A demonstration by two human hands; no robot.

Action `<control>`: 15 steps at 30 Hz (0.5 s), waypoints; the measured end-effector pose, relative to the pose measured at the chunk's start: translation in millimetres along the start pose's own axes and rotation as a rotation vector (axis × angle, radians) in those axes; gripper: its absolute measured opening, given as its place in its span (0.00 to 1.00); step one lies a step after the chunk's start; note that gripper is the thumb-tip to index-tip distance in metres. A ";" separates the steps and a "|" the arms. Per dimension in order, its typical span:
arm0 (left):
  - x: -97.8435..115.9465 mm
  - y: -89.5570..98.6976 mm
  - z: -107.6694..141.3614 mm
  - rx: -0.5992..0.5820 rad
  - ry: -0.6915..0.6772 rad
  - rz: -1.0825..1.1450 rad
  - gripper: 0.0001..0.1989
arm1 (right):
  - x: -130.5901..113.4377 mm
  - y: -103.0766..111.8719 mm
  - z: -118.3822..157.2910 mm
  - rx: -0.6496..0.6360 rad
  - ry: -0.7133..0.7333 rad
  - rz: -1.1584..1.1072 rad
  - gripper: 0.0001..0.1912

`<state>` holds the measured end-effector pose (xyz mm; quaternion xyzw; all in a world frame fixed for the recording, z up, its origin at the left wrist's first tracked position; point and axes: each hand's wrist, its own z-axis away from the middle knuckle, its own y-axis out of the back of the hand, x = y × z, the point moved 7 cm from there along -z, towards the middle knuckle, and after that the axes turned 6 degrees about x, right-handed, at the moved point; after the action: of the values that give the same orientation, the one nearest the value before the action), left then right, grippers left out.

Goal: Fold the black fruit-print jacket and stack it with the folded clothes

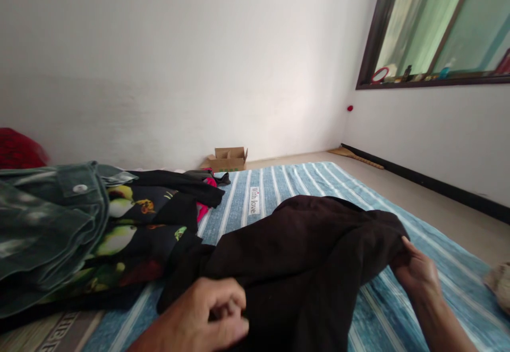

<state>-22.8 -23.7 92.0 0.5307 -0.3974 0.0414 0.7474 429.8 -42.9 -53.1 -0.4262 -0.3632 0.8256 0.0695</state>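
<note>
A very dark brown garment (287, 246) lies loosely spread and rumpled across the bed in front of me; its exact kind does not show. At its right edge my right hand (416, 269) pinches the cloth between thumb and fingers, lifting that edge a little. My left hand (207, 309) is over the garment's near left part, slightly blurred, its fingers curled in. Whether any cloth is inside those fingers is hidden. Left of the garment, a dark fabric with a fruit print (131, 240) lies beneath a grey-green denim piece (51, 214) with a metal button.
Blue-and-white striped bedding (274, 182) covers the bed. Black and pink clothes (205, 192) lie at the far left. Behind the bed stands an open cardboard box (229, 159) by the wall. A window (434, 28) with small items on its sill is at upper right.
</note>
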 end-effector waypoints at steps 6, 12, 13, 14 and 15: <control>-12.8 24.0 -111.0 0.406 -0.016 -0.288 0.26 | 7.5 16.3 -1.0 0.033 -0.037 0.032 0.08; -12.6 -9.7 -159.8 0.192 0.088 -0.389 0.11 | 6.0 11.0 -3.0 0.019 -0.031 0.088 0.05; 0.4 -7.1 -151.5 0.234 0.051 -0.405 0.09 | 5.3 8.8 -3.9 0.007 -0.021 0.100 0.05; 15.6 -3.5 -138.5 0.286 0.003 -0.422 0.08 | 4.8 6.1 -4.5 -0.011 -0.010 0.109 0.05; 31.7 -0.6 -122.1 0.326 -0.050 -0.429 0.08 | 4.3 3.7 -5.0 -0.025 0.001 0.110 0.06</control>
<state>66.2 65.5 97.0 0.7170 -0.2824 -0.0678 0.6337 431.6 -41.1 -60.2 -0.4467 -0.3496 0.8234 0.0186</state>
